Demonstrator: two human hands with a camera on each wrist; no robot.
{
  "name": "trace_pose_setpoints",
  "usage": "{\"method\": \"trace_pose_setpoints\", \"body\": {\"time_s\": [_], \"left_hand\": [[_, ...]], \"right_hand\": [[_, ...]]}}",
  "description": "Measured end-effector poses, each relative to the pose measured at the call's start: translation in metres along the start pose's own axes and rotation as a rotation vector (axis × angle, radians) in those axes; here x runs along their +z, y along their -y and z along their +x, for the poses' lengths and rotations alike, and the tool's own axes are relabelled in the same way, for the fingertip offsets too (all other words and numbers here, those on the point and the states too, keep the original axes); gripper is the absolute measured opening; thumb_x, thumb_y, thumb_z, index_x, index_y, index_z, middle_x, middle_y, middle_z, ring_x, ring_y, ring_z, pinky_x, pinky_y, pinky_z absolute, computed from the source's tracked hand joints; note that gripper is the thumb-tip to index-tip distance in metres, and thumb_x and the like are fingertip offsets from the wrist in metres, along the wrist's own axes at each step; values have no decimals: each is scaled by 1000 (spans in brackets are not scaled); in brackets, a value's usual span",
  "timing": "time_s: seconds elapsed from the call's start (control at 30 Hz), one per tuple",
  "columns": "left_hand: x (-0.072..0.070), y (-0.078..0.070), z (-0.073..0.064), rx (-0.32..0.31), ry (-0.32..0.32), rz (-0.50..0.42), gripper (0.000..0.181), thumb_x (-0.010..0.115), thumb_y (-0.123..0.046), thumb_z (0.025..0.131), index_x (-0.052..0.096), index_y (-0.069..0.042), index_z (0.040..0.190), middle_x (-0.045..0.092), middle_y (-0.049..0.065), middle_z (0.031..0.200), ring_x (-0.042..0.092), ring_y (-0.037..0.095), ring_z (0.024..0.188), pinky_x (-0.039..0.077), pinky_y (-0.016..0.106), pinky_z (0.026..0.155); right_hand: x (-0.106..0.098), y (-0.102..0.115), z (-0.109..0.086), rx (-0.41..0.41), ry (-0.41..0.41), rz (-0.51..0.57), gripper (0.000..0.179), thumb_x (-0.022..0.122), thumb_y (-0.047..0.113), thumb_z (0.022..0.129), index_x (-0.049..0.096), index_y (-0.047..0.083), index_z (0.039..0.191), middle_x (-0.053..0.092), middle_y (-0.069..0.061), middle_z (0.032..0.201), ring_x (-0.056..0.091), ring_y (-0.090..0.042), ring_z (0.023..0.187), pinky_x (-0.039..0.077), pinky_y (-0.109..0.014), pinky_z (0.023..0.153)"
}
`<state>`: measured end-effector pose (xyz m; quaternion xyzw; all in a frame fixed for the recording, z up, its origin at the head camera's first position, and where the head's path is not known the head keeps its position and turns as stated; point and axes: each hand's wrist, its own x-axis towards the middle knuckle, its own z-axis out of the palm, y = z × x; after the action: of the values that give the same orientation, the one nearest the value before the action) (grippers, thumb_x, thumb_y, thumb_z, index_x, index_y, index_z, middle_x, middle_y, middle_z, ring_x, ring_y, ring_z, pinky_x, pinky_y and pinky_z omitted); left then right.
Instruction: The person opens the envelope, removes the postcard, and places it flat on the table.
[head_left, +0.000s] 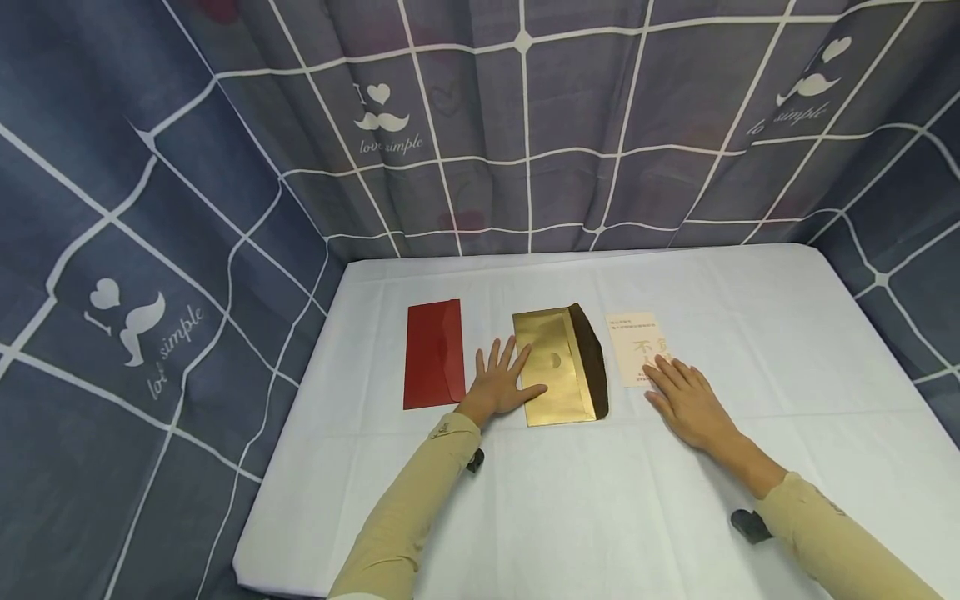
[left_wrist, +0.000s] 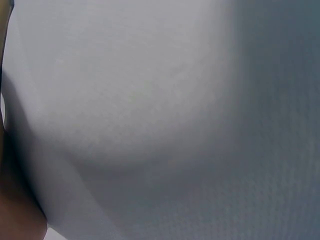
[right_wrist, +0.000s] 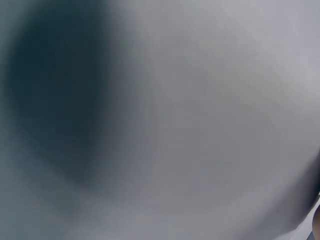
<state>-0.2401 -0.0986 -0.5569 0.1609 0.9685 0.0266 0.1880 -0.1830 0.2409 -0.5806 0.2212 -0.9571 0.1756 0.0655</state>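
Left grip (head_left: 501,385): fingers spread and extended, pinching nothing; I see the index finger and thumb lying over the left side of the gold envelope.
Right grip (head_left: 690,406): fingers straight and held together, not curled round anything; the fingertips rest on the lower right part of the cream card.
Gold envelope (head_left: 557,379): near the middle of the desk (head_left: 600,508), its dark flap (head_left: 594,367) unfolded toward the card.
Cream card (head_left: 626,346): just right of that flap, printed with gold-toned characters, partly covered by fingers.
Red envelope (head_left: 429,354): left of the gold one and apart from it, just beside the left wrist.
Desk: covered with a white cloth.
Sleeves (head_left: 408,512): tan on both arms, with a small dark device (head_left: 750,527) by the right cuff.
Curtain (head_left: 577,108): dark, white-gridded, hanging behind the desk.
Wrist views: too blurred for me to read the grips from.
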Motion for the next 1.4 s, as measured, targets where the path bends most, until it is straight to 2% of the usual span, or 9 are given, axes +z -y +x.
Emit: {"method": "trace_pose_setpoints", "body": {"time_s": [0.3, 0.8, 1.17, 1.4], "left_hand": [[-2, -1, -5, 18, -23, 7, 85, 24, -75, 89, -4, -29, 154, -14, 4, 158, -14, 29, 142, -7, 56, 109], [-4, -1, -8, 19, -26, 0, 86, 25, -76, 88, -3, -28, 154, -14, 4, 158, -13, 29, 143, -6, 57, 109], [-3, -2, -8, 22, -36, -6, 86, 26, -76, 88, -1, -28, 154, -12, 5, 159, -12, 29, 143, -5, 57, 109], [-2, -3, -8, 25, -46, -10, 86, 27, -75, 89, 0, -27, 155, -11, 5, 159, -11, 30, 143, -5, 57, 109]], "right_hand": [[-13, -16, -13, 37, -4, 24, 50, 44, 30, 102, 44, -5, 138, 33, -29, 145, 25, -49, 132, 9, -57, 109], [-32, -55, -40, 159, -39, 8, 49, 39, 32, 104, 44, -6, 134, 33, -31, 143, 19, -51, 133, 5, -56, 110], [-45, -81, -58, 310, -30, 12, 53, 34, 37, 104, 41, -6, 135, 29, -30, 145, 11, -50, 136, 1, -57, 109], [-52, -91, -64, 379, -21, 29, 57, 31, 39, 104, 37, -6, 139, 27, -30, 146, 4, -49, 138, -3, -57, 109]]}}
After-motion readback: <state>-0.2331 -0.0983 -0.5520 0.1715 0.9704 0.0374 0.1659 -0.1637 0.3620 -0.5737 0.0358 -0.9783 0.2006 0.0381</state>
